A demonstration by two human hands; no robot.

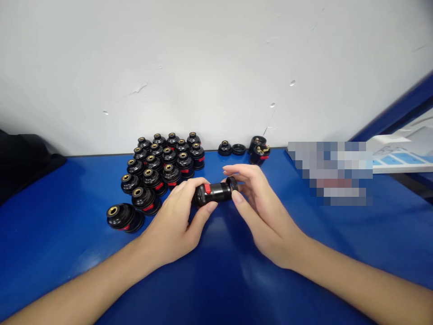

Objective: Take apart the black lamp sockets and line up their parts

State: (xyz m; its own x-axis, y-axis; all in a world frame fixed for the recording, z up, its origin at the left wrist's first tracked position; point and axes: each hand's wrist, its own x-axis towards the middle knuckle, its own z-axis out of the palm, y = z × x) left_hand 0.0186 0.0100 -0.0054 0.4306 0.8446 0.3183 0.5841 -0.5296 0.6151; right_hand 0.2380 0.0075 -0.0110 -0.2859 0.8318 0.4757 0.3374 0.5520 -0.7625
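Observation:
A black lamp socket point(216, 192) with a red switch lies sideways between my hands, its threaded end to the right. My left hand point(181, 214) is closed around its domed end, thumb below and fingers above. A black threaded ring point(232, 185) sits at the socket's right end, pinched between the thumb and fingers of my right hand point(262, 207). Whether the ring is on the thread or just in front of it, I cannot tell. Left of my hands stand several similar lamp sockets point(154, 178) with brass-coloured holes on top.
On the blue table point(219, 280), near the white wall point(209, 67), are a black cap point(225, 147), a loose black ring point(238, 149) and socket bodies point(260, 153) with metal contacts. A blurred-out patch point(333, 174) lies right. Black cloth point(27, 160) is at the left edge.

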